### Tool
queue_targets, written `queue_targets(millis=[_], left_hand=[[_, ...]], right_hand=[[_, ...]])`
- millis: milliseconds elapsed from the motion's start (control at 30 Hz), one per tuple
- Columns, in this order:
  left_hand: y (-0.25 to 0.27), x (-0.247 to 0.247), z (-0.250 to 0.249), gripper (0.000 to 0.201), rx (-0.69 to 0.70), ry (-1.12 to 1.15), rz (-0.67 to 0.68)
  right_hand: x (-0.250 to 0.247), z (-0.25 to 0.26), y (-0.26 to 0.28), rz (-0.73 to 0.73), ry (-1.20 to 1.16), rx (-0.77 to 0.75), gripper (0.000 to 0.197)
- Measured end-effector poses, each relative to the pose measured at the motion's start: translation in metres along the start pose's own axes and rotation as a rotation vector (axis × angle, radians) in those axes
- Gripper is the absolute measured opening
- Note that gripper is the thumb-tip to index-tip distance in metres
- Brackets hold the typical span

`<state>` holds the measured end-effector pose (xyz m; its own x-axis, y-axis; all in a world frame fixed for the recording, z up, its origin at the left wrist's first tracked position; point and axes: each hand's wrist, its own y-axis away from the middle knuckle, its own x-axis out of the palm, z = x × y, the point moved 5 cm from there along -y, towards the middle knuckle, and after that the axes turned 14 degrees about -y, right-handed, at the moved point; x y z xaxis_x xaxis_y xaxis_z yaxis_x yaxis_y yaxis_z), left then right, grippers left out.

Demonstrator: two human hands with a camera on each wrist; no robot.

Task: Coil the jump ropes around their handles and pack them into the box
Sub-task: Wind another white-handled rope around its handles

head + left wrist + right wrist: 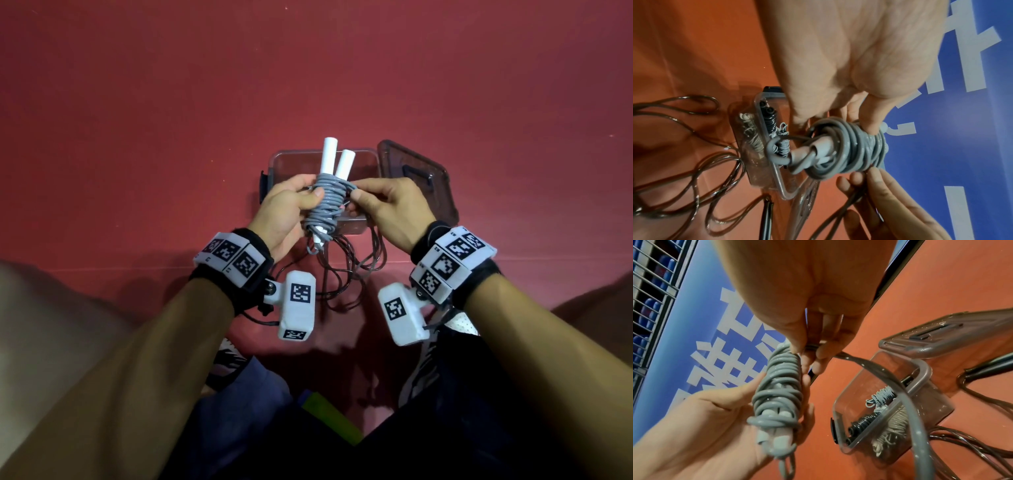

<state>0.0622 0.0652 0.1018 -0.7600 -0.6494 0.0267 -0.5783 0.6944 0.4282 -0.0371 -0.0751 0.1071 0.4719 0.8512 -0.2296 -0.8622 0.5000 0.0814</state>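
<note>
Grey rope wound on its white handles, held above the box.
Left hand curls round the coil — right hand pinches its free strand; box and lid sit behind, dark rope loose on the floor.

Glossy grey rubbery rope, smooth matt white handles, clear plastic box.

WaitGlossy grey rubbery rope on smooth white plastic handles; clear glossy plastic box.
</note>
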Motion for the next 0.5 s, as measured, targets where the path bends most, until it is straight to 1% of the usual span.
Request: queue_targets(millis=[133,200,300,400,500], left_hand=[[0.0,0.002,0.001,0.033,0.005,-0.024,0.021],[0.001,0.001,0.001,0.033,0.003,-0.015,0.014],[0.0,-0.004,0.0,0.029,0.023,-0.03,-0.046],[-0.002,-0.011,-0.001,0.023,0.094,-0.128,-0.103],[-0.002,-0.011,-0.001,0.024,0.12,-0.268,-0.13]], right_hand=[[-0.001,0.004,-0.001,-0.005,-0.181,0.055,0.024],[0.001,0.004,0.0,0.02,-0.242,0.104,0.02],[0.001,-0.005,0.0,0.015,-0.22,0.147,0.016],[0.001,-0.009,0.002,-0.007,-0.244,0.172,0.019],[0.001,-0.004,0.004,-0.046,-0.297,0.17,0.022]])
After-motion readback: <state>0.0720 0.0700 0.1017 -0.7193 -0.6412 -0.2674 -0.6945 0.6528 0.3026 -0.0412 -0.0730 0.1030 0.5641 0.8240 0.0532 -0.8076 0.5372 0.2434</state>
